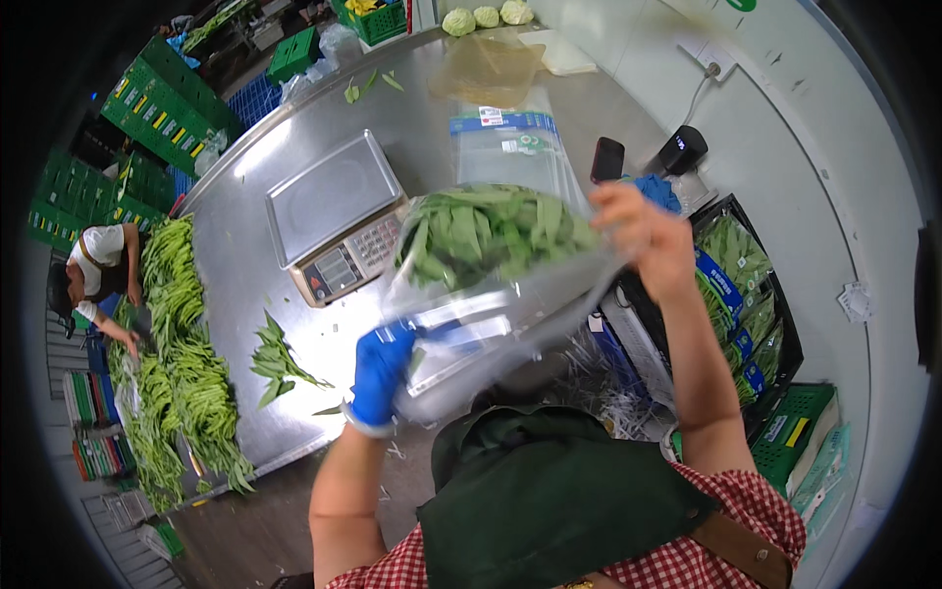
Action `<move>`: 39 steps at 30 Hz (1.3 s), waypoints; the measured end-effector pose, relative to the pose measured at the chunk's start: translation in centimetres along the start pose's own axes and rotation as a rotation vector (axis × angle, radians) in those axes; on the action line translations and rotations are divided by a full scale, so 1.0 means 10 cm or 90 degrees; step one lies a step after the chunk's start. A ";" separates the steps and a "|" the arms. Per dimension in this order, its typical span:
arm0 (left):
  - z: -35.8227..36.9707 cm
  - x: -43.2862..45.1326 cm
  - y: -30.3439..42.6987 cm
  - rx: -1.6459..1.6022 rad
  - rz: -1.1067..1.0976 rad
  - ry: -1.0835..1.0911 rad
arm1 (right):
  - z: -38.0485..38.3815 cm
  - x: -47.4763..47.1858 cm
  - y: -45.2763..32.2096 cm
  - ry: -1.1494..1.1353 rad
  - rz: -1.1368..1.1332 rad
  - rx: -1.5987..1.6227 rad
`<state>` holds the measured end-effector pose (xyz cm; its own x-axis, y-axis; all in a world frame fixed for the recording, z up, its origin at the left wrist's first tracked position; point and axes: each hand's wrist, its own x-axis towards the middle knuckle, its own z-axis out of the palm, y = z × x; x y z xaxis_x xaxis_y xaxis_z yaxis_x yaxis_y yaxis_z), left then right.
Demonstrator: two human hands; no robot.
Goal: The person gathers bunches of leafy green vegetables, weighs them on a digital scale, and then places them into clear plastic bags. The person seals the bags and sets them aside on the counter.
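A clear plastic bag (471, 294) hangs between my two hands, blurred by motion. Leafy greens (486, 232) fill the end of it that is farther from me. My left hand (381, 372), in a blue glove, grips the bag's near left edge. On the other side my bare right hand (636, 228) pinches the bag near its right edge. Left of the bag stands a digital scale (331, 213) with a bare metal pan. Beyond the bag lies a stack of flat printed plastic bags (504, 147).
Bunches of leafy greens (188, 331) line the table's left end, where a co-worker (107, 272) reaches in. A loose sprig (280, 361) lies on the steel table (243, 258). To my right are a phone (608, 159) and a black crate (787, 324) of bagged greens.
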<state>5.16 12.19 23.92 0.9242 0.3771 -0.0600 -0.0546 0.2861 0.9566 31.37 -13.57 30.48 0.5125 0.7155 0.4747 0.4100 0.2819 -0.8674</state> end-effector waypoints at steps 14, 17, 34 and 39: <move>0.60 -1.47 -2.50 -0.354 -0.528 0.080 | 0.35 -2.77 0.87 -0.051 0.313 -0.324; 0.72 -1.52 -2.47 -0.224 -0.505 0.126 | 0.85 -2.61 0.76 -0.244 0.153 -0.255; 0.46 -1.87 -3.05 -0.003 -0.335 0.169 | 1.39 -2.97 0.80 -0.526 -0.079 -0.329; 0.62 -1.81 -2.71 -0.042 -0.356 0.149 | -0.45 -5.47 1.43 -0.967 0.393 -0.639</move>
<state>-7.79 -7.84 0.80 0.7126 0.3349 -0.6164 0.3847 0.5482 0.7426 12.61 -51.54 -7.27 -0.0275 0.5865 -0.8095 0.9598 -0.2107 -0.1853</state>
